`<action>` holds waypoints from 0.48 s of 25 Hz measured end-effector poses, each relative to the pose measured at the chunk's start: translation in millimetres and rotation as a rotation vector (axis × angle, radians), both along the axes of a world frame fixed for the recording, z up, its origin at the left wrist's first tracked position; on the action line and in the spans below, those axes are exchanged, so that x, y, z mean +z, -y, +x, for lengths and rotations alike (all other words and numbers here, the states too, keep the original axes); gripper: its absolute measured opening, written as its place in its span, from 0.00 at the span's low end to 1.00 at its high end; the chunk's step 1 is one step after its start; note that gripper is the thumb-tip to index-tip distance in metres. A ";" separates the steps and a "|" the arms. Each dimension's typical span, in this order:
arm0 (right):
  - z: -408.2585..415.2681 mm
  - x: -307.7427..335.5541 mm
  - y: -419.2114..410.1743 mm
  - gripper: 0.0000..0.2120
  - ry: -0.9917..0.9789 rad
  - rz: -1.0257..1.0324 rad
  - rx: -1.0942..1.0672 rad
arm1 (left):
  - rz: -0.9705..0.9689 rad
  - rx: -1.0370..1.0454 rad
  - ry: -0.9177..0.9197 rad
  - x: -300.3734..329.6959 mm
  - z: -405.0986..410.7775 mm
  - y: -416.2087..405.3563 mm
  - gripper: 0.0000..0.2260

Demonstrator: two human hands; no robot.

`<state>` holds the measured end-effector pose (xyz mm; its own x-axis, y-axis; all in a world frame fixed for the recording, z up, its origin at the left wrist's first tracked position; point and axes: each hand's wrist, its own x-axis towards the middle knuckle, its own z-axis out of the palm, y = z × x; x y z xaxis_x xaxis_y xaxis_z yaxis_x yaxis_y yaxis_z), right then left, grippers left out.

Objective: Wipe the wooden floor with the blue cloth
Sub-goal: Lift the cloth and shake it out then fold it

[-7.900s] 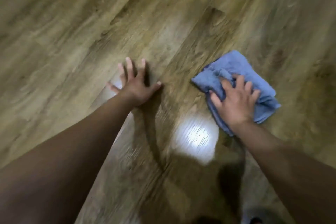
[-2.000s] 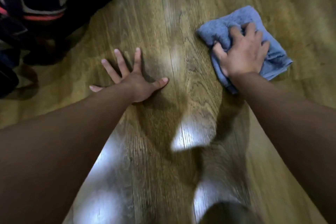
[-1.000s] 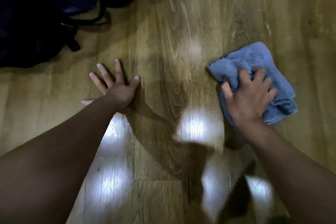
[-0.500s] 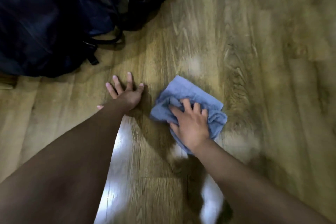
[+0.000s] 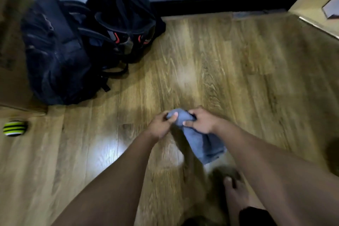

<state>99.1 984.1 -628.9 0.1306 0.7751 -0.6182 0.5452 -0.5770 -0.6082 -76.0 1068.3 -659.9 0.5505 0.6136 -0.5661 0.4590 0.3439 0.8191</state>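
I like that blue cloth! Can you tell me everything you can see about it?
The blue cloth looks soft, like towel fabric, plain grey-blue and crumpled. It is lifted off the wooden floor. The left hand and right hand pinch its bunched top, and the rest hangs down loosely between the arms.

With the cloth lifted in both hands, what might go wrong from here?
1. The blue cloth is bunched between the left hand and right hand; put down like that, it would likely wipe only a narrow strip of the wooden floor.
2. The backpacks sit on the floor, so the boards beneath may go unwiped.
3. A bare foot stands near shiny, possibly damp boards: a slip risk.
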 end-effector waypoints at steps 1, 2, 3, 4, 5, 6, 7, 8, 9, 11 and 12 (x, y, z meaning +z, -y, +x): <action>11.5 17.4 -15.9 0.07 -0.023 0.050 -0.024 | 0.000 0.040 0.048 14.9 15.5 -10.5 0.05; 22.2 33.2 -27.6 0.08 -0.044 0.088 -0.047 | 0.019 0.066 0.077 29.1 29.8 -21.8 0.05; 33.1 47.0 -36.3 0.09 -0.059 0.130 -0.064 | 0.056 0.075 0.092 45.4 42.8 -33.3 0.06; 43.7 60.8 -43.4 0.09 -0.066 0.177 -0.072 | 0.091 0.073 0.110 62.7 54.5 -44.3 0.06; 54.4 71.8 -47.7 0.10 -0.072 0.223 -0.085 | 0.113 0.065 0.114 80.7 64.4 -53.5 0.06; 66.0 82.2 -50.2 0.10 -0.081 0.261 -0.117 | 0.115 0.044 0.101 99.3 75.3 -60.8 0.05; 77.4 90.7 -52.3 0.10 -0.097 0.288 -0.157 | 0.113 0.018 0.083 116.8 85.5 -66.0 0.06; 87.3 99.0 -54.8 0.09 -0.121 0.313 -0.195 | 0.119 -0.003 0.074 130.3 93.4 -70.5 0.10; 98.3 108.4 -59.0 0.08 -0.132 0.343 -0.232 | 0.148 -0.026 0.073 143.7 102.9 -74.5 0.12; 115.6 130.4 -65.3 0.09 -0.125 0.405 -0.319 | 0.227 -0.070 0.082 169.8 122.3 -77.0 0.14; 124.4 146.3 -65.9 0.11 -0.135 0.427 -0.374 | 0.248 -0.092 0.084 186.1 132.5 -76.3 0.15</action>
<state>223.4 1050.0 -482.6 0.3849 0.8757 -0.2916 0.2532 -0.4040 -0.8790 56.6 1144.6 -473.9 0.6489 0.6728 -0.3553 0.4064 0.0882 0.9094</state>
